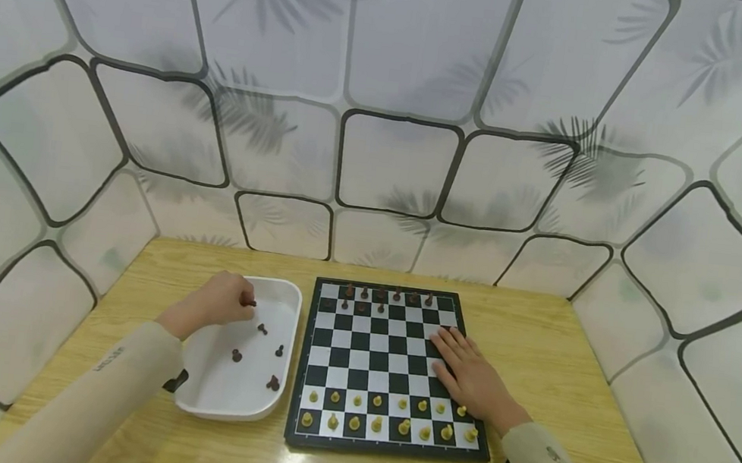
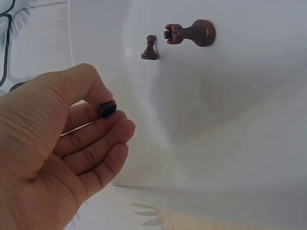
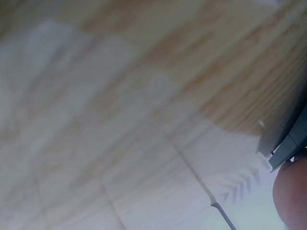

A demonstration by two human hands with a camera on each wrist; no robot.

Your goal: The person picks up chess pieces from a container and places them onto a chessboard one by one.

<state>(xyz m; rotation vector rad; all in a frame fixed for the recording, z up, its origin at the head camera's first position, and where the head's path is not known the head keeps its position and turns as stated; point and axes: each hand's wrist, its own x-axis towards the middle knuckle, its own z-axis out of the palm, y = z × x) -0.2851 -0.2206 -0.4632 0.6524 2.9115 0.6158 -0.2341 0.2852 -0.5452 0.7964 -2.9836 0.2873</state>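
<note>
Over the white tray [image 1: 294, 330], my left hand [image 1: 220, 300] pinches a small dark chess piece [image 2: 107, 109] between thumb and index finger; its kind is hidden by the grip. Several dark red pieces lie in the tray, among them a rook [image 2: 193, 33] and a pawn [image 2: 150, 48] on their sides. My right hand [image 1: 472, 379] rests with extended fingers on the right edge of the black-and-white chessboard [image 1: 359, 359]. In the right wrist view only a bit of that hand [image 3: 291, 196] shows.
Two rows of yellow chess pieces [image 1: 404, 426] stand along the board's near side. Dark red pieces [image 1: 364, 292] occupy part of its far rows. Board and tray sit side by side on a wooden table [image 1: 538, 334], with patterned walls [image 1: 392, 165] around it.
</note>
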